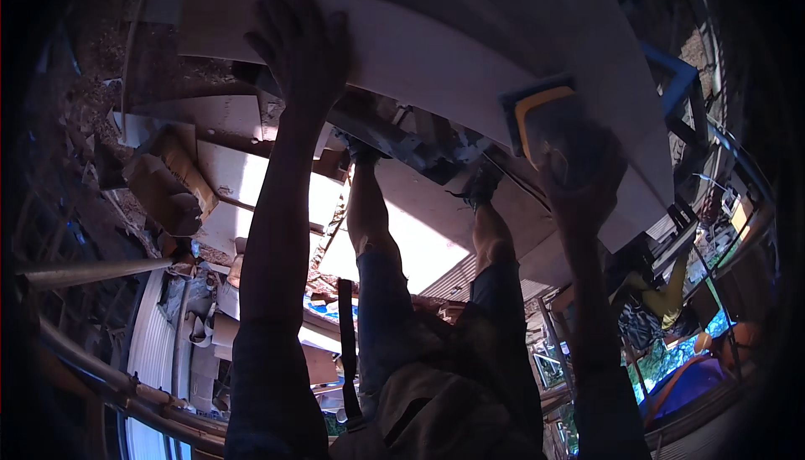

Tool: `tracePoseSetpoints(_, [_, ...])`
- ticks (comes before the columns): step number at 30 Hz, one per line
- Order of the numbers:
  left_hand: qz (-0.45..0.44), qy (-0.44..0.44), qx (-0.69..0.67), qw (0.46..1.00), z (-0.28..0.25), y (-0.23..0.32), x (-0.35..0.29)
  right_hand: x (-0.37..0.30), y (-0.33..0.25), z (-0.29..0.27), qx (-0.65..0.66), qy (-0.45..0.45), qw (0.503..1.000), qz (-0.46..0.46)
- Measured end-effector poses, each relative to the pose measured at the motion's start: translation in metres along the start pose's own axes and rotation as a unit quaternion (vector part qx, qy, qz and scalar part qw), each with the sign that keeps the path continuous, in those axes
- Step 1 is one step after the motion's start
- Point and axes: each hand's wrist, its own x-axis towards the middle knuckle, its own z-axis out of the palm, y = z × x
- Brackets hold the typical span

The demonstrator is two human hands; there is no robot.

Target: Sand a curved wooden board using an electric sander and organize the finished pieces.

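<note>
A long, pale wooden board (444,45) with a curved edge lies across the far part of the view, on a dark support. My left hand (303,49) rests flat on the board's left part, fingers spread and holding nothing. On the right part of the board, my right hand (587,179) is wrapped around what looks like a hand sander (537,112). Its flat, squarish base has a blue edge and a yellow band and lies against the board. Shadow and blur hide the sander's body and some of the right fingers.
Below the board, sheets of board (402,208) lie on the ground around my feet. An open cardboard box (172,181) is at the left, near a pole (92,272). Blue framing (675,83) stands at the far right. Clutter and a yellow item (667,296) lie at the right.
</note>
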Motion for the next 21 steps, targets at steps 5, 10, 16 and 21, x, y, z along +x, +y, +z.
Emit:
tracePoseSetpoints(5, [0.01, -0.029, 0.006, 1.0, 0.025, 0.083, -0.009, -0.014, -0.019, 0.006, 0.069, -0.045, 0.996, -0.019])
tracePoseSetpoints(10, [-0.02, -0.019, 0.029, 0.999, 0.024, 0.098, -0.002, -0.027, 0.064, -0.012, 0.07, 0.012, 0.99, 0.125])
tracePoseSetpoints(16, [-0.011, -0.03, 0.033, 0.999, 0.023, 0.112, -0.001, -0.026, 0.174, -0.017, 0.149, 0.112, 0.93, 0.316])
tracePoseSetpoints(21, [-0.003, -0.031, 0.065, 0.997, 0.025, 0.108, 0.003, -0.027, 0.112, -0.005, 0.065, 0.132, 0.951, 0.273])
